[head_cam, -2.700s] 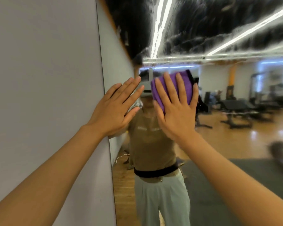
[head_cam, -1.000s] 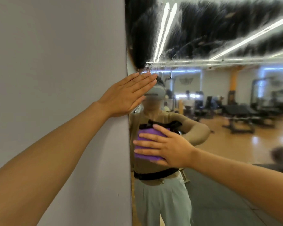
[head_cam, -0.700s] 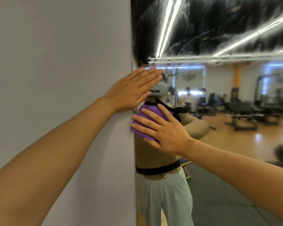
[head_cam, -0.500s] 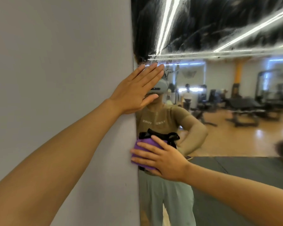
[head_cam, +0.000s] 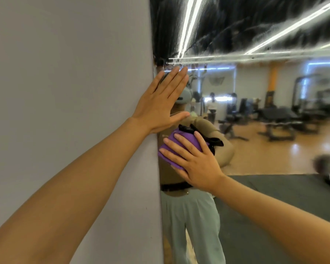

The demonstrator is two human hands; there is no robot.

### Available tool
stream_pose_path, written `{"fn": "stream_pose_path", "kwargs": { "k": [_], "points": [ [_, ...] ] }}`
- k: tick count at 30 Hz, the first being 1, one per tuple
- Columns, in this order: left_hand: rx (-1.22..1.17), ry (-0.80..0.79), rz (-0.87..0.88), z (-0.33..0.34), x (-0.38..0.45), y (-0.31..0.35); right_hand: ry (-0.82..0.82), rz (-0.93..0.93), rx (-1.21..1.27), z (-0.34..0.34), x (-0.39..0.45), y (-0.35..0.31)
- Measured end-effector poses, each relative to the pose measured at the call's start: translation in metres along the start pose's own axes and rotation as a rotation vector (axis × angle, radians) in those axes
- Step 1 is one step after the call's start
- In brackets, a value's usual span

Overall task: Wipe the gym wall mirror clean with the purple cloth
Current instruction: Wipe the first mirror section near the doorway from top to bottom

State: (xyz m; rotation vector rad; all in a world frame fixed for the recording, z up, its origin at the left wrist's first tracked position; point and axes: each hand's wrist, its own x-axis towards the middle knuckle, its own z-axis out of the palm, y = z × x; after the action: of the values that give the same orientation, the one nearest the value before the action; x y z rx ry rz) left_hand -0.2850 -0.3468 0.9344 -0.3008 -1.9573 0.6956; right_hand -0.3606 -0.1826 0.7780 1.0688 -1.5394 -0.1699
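Right hand (head_cam: 196, 162) spread flat on the purple cloth (head_cam: 181, 147), pressing it against the mirror (head_cam: 255, 103) just beside its left edge. Left hand (head_cam: 160, 105) laid flat with straight fingers across the seam of grey wall (head_cam: 65, 82) and mirror, above the cloth. Streaky smears over the upper glass. Gym benches (head_cam: 278, 122) and wooden floor (head_cam: 274, 153) reflected.

One purple cloth (head_cam: 181, 147), one mirror (head_cam: 265, 168), one grey wall (head_cam: 65, 73). Two hands: one left hand (head_cam: 160, 103), flat across wall edge and mirror, one right hand (head_cam: 196, 164), flat on cloth.
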Motion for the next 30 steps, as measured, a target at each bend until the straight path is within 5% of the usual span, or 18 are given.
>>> {"fn": "stream_pose_path", "kwargs": {
  "k": [7,11,16,20,26,30],
  "points": [
    [-0.061,-0.017,-0.146,-0.001,-0.005,0.021,-0.185,-0.242,-0.052,0.023,-0.081,-0.052],
    [-0.039,-0.032,-0.191,0.0,-0.006,0.03,-0.153,-0.309,-0.015,0.017,-0.066,-0.029],
    [-0.052,0.006,-0.189,0.003,-0.006,0.03,0.039,0.08,0.058,-0.005,-0.018,0.012],
    [-0.072,0.015,-0.224,0.006,-0.004,0.035,0.066,0.246,0.047,0.0,-0.022,-0.016],
    [-0.069,0.024,-0.262,0.009,-0.006,0.041,-0.169,-0.301,-0.087,0.031,-0.103,-0.049],
    [-0.055,0.038,-0.265,0.01,-0.008,0.042,-0.134,-0.407,-0.051,0.026,-0.09,-0.021]
  ]
}}
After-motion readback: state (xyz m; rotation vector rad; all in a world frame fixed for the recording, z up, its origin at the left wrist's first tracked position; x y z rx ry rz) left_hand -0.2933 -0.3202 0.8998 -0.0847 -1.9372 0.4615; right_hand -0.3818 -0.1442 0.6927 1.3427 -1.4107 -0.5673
